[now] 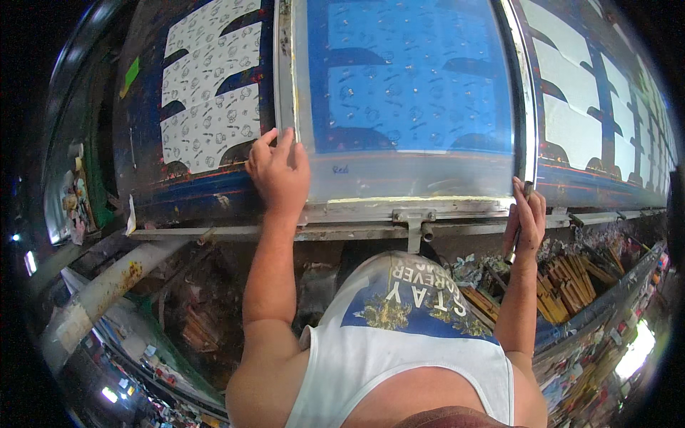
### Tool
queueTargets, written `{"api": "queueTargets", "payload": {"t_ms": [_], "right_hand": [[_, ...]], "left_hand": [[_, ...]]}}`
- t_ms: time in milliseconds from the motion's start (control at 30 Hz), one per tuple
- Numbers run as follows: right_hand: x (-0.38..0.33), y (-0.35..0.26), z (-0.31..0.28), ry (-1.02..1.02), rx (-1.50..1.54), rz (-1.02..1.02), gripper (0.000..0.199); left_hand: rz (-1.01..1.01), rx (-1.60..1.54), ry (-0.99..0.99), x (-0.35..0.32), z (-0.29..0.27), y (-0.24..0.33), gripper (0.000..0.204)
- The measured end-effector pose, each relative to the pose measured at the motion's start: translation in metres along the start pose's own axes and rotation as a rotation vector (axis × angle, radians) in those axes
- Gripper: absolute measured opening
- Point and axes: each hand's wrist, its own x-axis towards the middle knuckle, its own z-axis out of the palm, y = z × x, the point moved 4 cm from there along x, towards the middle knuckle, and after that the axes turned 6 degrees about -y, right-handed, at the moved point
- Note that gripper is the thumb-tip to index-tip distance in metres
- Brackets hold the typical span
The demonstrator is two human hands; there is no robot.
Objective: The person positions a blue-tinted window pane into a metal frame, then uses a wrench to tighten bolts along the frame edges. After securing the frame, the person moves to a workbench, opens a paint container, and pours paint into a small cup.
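A large screen-printing frame (407, 171) with a blue mesh lies flat on a long printing table (193, 200). My left hand (280, 167) rests on the frame's near left corner, fingers spread over its metal edge. My right hand (526, 217) is at the frame's near right corner, curled around a thin dark handle-like piece there. White cut fabric pieces (210, 93) with small printed figures lie on the table left of the frame. More plain white pieces (571, 93) lie to its right.
A metal rail (214, 232) runs along the table's near edge, with a bracket (415, 221) under the frame. Below the table on the right sits a shelf of wooden sticks (571, 285). A pale pipe (107, 285) slants at the lower left.
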Motion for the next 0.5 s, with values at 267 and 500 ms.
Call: {"api": "queueTargets", "payload": {"t_ms": [267,500], "right_hand": [[-0.008,-0.005,-0.008,0.090,-0.006,-0.014,0.047],[-0.016,0.021,-0.013,0.070,0.008,0.057,0.045]], "left_hand": [[0.043,0.022,0.008,0.002,0.007,0.003,0.039],[0.125,0.075,0.034,0.014,0.017,0.018,0.041]]}}
